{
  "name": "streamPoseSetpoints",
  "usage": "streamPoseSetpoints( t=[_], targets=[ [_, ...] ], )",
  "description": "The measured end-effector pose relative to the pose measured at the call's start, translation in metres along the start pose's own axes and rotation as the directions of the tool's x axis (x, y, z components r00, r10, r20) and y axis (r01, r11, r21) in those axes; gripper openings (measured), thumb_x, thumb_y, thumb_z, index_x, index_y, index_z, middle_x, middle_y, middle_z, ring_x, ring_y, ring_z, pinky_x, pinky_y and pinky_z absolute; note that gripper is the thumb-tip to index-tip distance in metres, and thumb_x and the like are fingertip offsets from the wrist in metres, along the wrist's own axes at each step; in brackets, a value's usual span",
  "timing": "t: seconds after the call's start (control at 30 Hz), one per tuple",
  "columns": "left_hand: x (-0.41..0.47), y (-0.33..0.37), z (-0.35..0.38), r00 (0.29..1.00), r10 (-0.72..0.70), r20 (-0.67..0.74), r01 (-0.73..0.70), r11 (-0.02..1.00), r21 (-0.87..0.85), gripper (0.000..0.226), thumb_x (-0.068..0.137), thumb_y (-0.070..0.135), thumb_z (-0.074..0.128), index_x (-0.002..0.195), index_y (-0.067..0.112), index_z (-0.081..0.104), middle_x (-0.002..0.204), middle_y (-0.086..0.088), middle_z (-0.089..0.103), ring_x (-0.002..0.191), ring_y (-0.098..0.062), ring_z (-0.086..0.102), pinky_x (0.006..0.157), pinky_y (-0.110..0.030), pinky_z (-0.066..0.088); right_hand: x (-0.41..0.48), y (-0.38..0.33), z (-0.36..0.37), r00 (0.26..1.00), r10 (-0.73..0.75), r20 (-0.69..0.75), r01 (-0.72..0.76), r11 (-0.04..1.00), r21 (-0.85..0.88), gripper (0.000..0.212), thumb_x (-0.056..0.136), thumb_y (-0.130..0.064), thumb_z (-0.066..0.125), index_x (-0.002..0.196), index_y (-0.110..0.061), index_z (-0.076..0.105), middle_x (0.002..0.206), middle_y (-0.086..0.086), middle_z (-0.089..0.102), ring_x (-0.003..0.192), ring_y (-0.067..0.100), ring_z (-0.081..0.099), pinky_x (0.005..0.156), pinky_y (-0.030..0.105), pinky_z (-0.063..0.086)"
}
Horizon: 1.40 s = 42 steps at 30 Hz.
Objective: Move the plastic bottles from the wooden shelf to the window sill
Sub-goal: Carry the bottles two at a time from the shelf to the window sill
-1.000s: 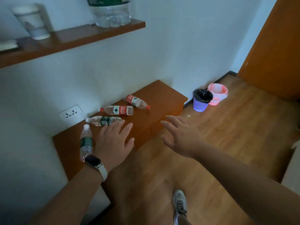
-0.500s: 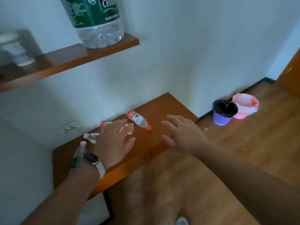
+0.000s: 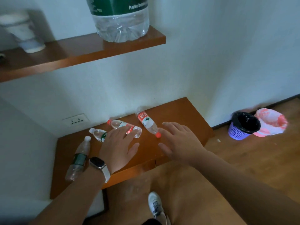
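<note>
Several small plastic bottles lie on the low wooden shelf (image 3: 181, 114). A red-label bottle (image 3: 146, 121) lies farthest right, its red cap by my right fingertips. A second red-label bottle (image 3: 123, 125) and a green-label bottle (image 3: 98, 134) lie partly under my left fingers. Another green-label bottle (image 3: 78, 159) lies along my left wrist. My left hand (image 3: 117, 145), with a watch on the wrist, hovers open over the two middle bottles. My right hand (image 3: 180, 141) is open, fingers spread, just right of the red cap. The window sill is not in view.
An upper wooden shelf (image 3: 78, 54) carries a large water jug (image 3: 121, 21) and a white cup (image 3: 26, 34). A wall socket (image 3: 76, 120) sits behind the bottles. A purple bin (image 3: 241, 129) and a pink bin (image 3: 271, 122) stand on the wooden floor. My shoe (image 3: 156, 207) is below.
The view has moved closer to the low shelf. Both open hands have reached forward over the bottles; my right fingertips are now at the red-capped bottle.
</note>
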<state>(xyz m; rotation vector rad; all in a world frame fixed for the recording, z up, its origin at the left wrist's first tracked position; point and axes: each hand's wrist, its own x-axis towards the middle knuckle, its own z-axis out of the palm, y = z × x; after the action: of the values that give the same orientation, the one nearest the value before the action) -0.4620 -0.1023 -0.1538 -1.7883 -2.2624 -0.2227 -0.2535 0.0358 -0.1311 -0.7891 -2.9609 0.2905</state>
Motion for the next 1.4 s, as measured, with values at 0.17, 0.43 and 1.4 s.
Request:
streamPoseSetpoints(
  t=[0.17,0.43,1.4],
  targets=[
    [0.023,-0.018,0.030,1.000,-0.006,0.022,0.007,0.999,-0.053,0.044,0.086,0.041,0.072,0.124,0.019,0.065,0.127,-0.009,0.068,0.117,-0.032,0.065,0.094,-0.051,0.052,0.046,0.015,0.007,0.998,-0.024,0.056,0.026,0.999,-0.032,0.052,0.097,-0.058,0.037,0.140,-0.030,0.043,0.154,-0.002,0.042,0.142,0.023,0.036,0.114,0.042,0.029],
    [0.059,-0.060,0.085,0.999,-0.031,0.008,0.032,0.993,-0.111,0.045,0.086,0.039,0.073,0.126,0.020,0.065,0.130,-0.010,0.066,0.122,-0.033,0.062,0.101,-0.056,0.050,0.124,0.024,0.020,0.986,-0.071,0.154,0.088,0.991,-0.105,0.054,0.099,-0.057,0.035,0.146,-0.029,0.037,0.157,-0.001,0.037,0.145,0.022,0.032,0.116,0.041,0.026],
    [0.147,-0.062,0.204,0.157,-0.805,0.572,0.963,-0.002,-0.268,0.089,0.089,0.053,0.063,0.152,0.007,0.020,0.133,-0.017,0.045,0.112,-0.033,0.057,0.089,-0.042,0.054,0.274,0.072,0.160,0.831,0.263,0.491,-0.431,0.861,0.269,0.074,0.090,-0.049,0.059,0.150,-0.022,0.026,0.145,0.005,0.042,0.128,0.026,0.050,0.103,0.047,0.045]
  ],
)
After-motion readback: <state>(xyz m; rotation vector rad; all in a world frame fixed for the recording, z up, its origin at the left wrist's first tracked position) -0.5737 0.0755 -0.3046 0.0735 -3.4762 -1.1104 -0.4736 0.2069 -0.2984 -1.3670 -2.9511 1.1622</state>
